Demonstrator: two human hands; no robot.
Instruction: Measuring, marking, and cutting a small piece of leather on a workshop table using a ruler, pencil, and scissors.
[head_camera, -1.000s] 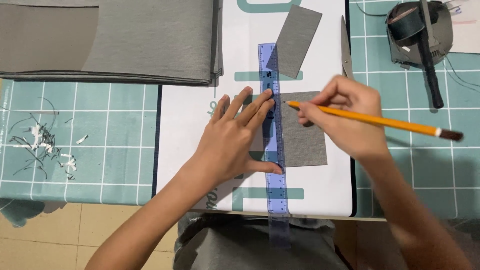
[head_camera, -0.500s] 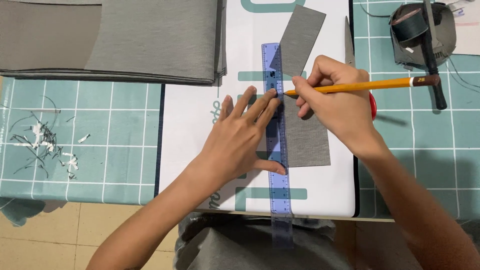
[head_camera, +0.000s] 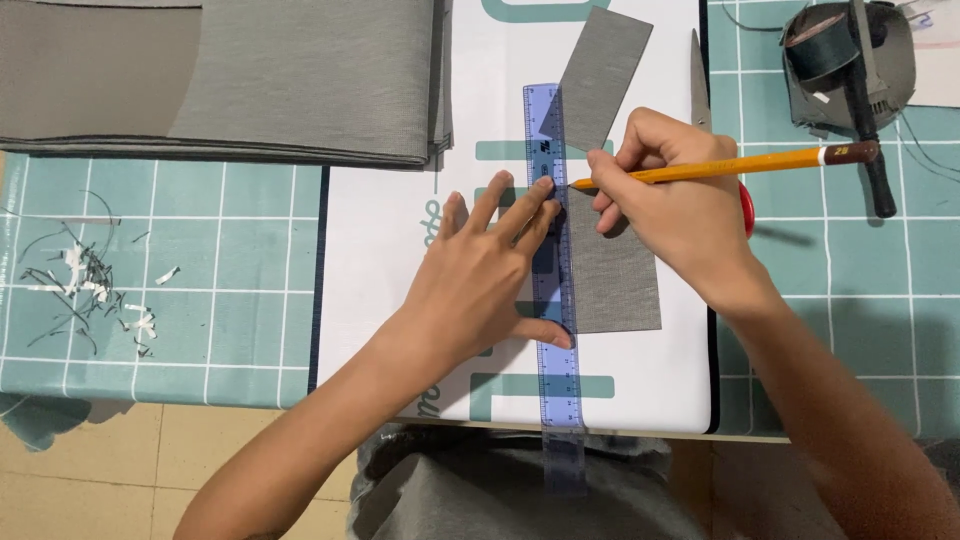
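Here, in the head view, we press our left hand (head_camera: 480, 290) flat on the blue ruler (head_camera: 553, 290), fingers spread wide, thumb tip at its right edge lower down and fingertips near its upper part. The ruler runs straight away from us down the white board (head_camera: 380, 260), its near end hanging past the table edge over our lap. Our right hand (head_camera: 680, 215) pinches a yellow pencil (head_camera: 720, 168), fingers closed narrow round the shaft near the point; the tip touches the ruler's right edge, on the top of the grey strip (head_camera: 612, 265) that lies just right of the ruler.

To mark well, we judge it best to keep weight on both ends of the ruler so it cannot pivot, lean the pencil tip into the edge, and pull in one even stroke toward us.

A second grey strip (head_camera: 600, 75) lies tilted across the ruler's far end. Scissors (head_camera: 700, 70) lie right behind our right hand, partly hidden. Folded grey cloth (head_camera: 220, 80) fills the far left; thread scraps (head_camera: 85, 290) lie well apart on the teal mat (head_camera: 200, 250). A dark spool holder (head_camera: 850, 50) sits far right. Toward us along the ruler the strip and board are open.
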